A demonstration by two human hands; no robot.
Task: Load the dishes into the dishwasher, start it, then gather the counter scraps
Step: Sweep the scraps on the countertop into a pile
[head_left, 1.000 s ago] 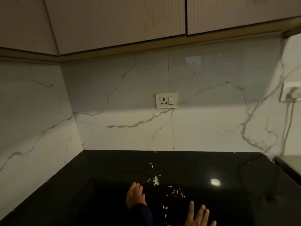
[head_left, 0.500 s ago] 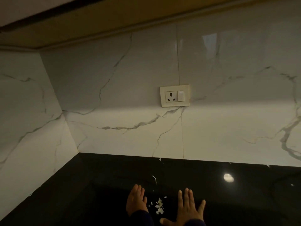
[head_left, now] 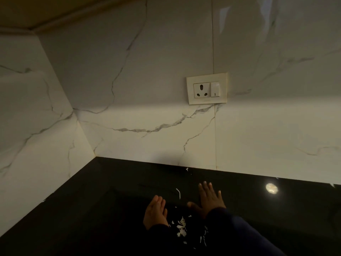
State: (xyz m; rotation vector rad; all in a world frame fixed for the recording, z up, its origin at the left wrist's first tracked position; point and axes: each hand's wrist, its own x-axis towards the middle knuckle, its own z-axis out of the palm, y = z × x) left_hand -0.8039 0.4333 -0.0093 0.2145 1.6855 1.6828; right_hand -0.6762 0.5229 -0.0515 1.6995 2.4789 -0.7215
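Observation:
Small white scraps lie in a loose heap on the glossy black counter, between my two hands. My left hand stands on its edge just left of the heap, fingers straight and together. My right hand lies flat on the counter, fingers spread, beyond and to the right of the heap. One thin curved scrap lies farther back between the hands. Another tiny scrap sits at the foot of the back wall. Neither hand holds anything.
White marble wall panels meet in a corner at the left. A cream socket with a switch is set in the back wall. A lamp's reflection shines on the counter at the right. A cabinet's underside hangs above.
My right hand came in from the lower right and slid forward past the scraps. The scattered scraps are now bunched between my hands. The view moved closer and to the left.

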